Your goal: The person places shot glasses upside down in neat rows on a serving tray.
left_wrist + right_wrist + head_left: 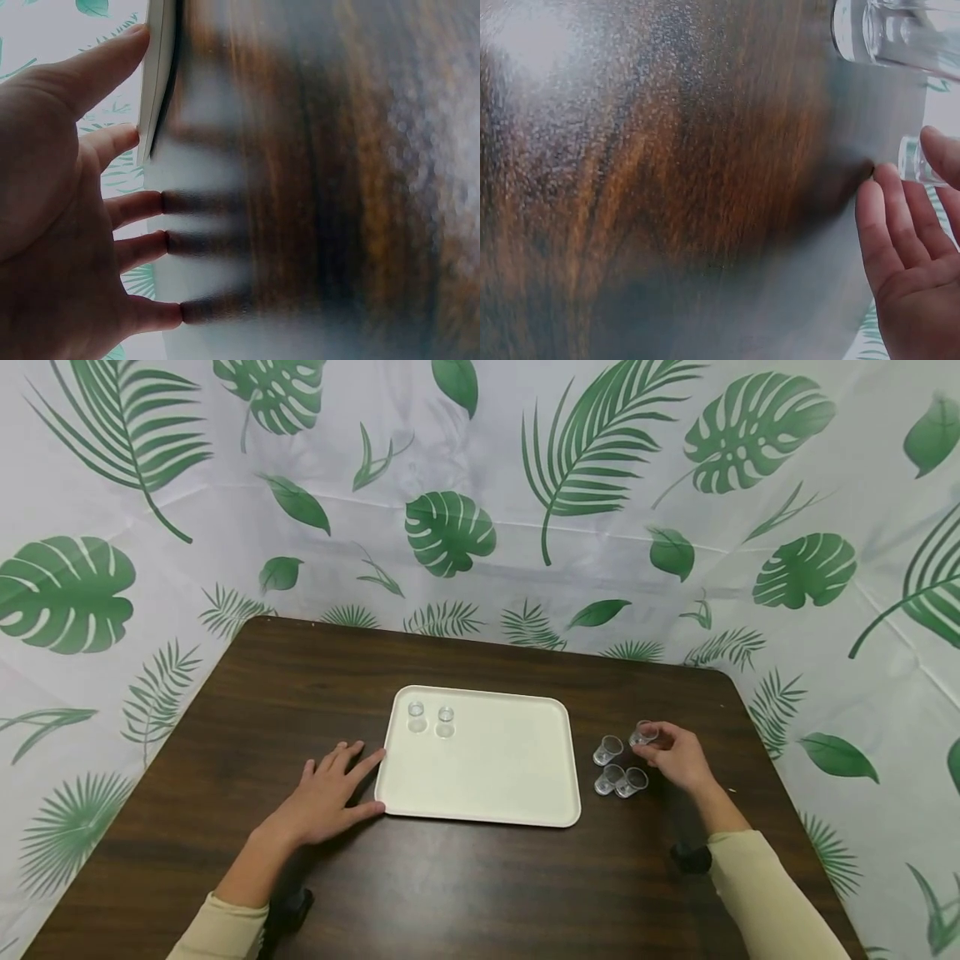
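My right hand [678, 758] pinches a small clear shot glass [642, 734] between thumb and fingers, to the right of the tray. Close beside it, three more clear shot glasses [608, 750] stand in a cluster on the table. In the right wrist view, one glass [900, 34] shows large at the top. A cream tray [480, 777] lies mid-table, with two shot glasses [446, 718] side by side in its far left corner. With fingers spread, my left hand [318, 806] touches the tray's left edge with thumb and forefinger; its other fingertips [154, 246] rest on the table.
The dark wood table [480, 893] carries everything. A white cloth [510, 577] with green leaf prints hangs behind it and along both sides. Each wrist wears a dark strap-on device [690, 858].
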Motion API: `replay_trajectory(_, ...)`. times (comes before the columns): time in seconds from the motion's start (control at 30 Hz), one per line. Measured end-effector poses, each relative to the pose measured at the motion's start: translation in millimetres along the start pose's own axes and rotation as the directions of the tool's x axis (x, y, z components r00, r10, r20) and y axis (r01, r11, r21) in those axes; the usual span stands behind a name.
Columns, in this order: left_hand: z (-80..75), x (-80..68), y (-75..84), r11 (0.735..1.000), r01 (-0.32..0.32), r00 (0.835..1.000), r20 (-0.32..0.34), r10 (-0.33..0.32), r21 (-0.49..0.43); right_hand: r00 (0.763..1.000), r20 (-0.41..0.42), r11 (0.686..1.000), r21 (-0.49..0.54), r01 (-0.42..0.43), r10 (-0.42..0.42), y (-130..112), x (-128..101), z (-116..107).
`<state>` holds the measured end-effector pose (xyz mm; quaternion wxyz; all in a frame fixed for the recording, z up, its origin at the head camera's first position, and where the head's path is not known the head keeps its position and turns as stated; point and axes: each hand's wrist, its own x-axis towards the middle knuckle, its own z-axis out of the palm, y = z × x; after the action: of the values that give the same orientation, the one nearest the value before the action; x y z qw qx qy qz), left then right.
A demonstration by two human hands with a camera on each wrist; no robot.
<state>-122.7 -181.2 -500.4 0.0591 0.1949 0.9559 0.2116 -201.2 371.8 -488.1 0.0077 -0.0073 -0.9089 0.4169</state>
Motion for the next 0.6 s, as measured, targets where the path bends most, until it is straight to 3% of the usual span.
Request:
replay_trajectory(0.23,-1.9,-1.0,1.7,1.000,-0.015,1.000,-0.014,0.015,0.006,0.998,-0.061,1.000,0.011,0.008,-0.008,-2.4,1.7,-3.7)
replay_trajectory(0.6,-4.8,-1.0,2.7,1.000,-0.007,1.000,0.001,0.007,-0.001,0.986,-0.138,0.985,-0.157,0.067,-0.089,-30.2,10.1,-11.1)
